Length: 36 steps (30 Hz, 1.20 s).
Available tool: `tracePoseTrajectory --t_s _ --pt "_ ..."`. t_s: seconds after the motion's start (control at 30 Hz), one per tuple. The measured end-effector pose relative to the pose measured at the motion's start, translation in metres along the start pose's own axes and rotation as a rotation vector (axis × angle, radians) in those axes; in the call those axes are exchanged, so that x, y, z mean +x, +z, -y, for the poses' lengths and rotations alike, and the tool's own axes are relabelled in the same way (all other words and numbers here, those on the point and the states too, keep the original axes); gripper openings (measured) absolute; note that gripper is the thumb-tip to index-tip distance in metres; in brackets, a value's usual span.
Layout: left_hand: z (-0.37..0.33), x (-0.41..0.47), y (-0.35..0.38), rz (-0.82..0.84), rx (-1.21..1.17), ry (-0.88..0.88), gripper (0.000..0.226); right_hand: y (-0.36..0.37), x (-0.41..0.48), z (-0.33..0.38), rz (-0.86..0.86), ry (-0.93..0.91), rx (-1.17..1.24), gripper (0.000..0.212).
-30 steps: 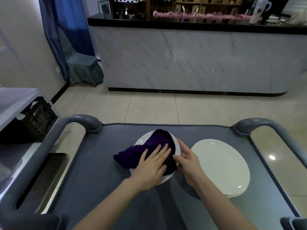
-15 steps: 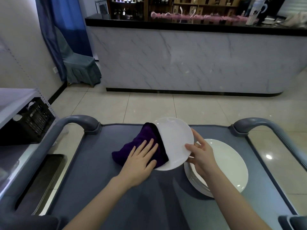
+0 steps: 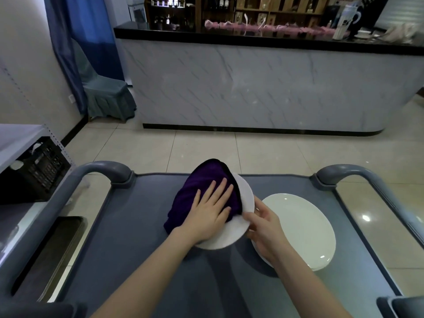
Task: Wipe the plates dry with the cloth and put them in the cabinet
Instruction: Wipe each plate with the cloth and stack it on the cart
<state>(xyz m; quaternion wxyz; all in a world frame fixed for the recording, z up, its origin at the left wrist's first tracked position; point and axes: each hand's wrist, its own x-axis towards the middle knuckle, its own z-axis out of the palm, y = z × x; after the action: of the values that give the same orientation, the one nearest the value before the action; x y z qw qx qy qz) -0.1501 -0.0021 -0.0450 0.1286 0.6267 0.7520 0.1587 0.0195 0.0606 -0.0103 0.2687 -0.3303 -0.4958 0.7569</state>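
A small white plate [image 3: 231, 235] is tilted up on the grey cart top [image 3: 128, 237], its right rim raised. My right hand [image 3: 263, 228] grips that raised rim from the right. A dark purple cloth [image 3: 199, 187] covers most of the plate's upper face. My left hand [image 3: 211, 212] lies flat on the cloth with straight fingers, pressing it against the plate. To the right, a stack of larger white plates [image 3: 302, 228] rests on the cart, partly behind my right hand.
Curved grey handles [image 3: 101, 171] rise at the cart's far corners, the right one [image 3: 344, 173] too. A black crate [image 3: 39, 168] sits on a shelf at left. Tiled floor and a marble-fronted counter [image 3: 252, 88] lie beyond, with a covered chair [image 3: 105, 97] by the blue curtain.
The plate was lifted off the cart and tilted by my right hand. The cloth and my left hand moved up over its face, now covering most of it.
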Motion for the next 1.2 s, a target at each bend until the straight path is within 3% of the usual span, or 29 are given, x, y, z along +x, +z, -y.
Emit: tracePoseTrajectory --t_s 0.27,0.6,0.83,1.0,1.1,1.2 --pt "0.023 -0.017 -0.002 -0.082 0.031 -0.066 0.063 -0.014 -0.002 0.015 0.000 -0.026 -0.064 0.057" --pt "-0.014 -0.056 0.019 -0.026 -0.070 -0.019 0.055 -0.009 0.018 0.014 -0.132 -0.033 0.055 0.051" --pt "-0.009 -0.011 0.007 -0.040 -0.044 -0.057 0.060 0.006 0.013 0.005 -0.020 -0.031 0.019 0.049" --pt "0.005 0.005 -0.011 -0.111 -0.091 -0.054 0.064 0.005 0.004 0.005 0.110 -0.039 -0.124 0.057" --pt "0.009 0.005 -0.022 -0.240 -0.144 -0.035 0.070 0.001 0.002 0.020 0.149 -0.099 -0.267 0.062" --pt "0.010 0.011 -0.038 -0.322 -0.224 -0.096 0.057 0.000 0.004 0.039 0.187 -0.145 -0.453 0.067"
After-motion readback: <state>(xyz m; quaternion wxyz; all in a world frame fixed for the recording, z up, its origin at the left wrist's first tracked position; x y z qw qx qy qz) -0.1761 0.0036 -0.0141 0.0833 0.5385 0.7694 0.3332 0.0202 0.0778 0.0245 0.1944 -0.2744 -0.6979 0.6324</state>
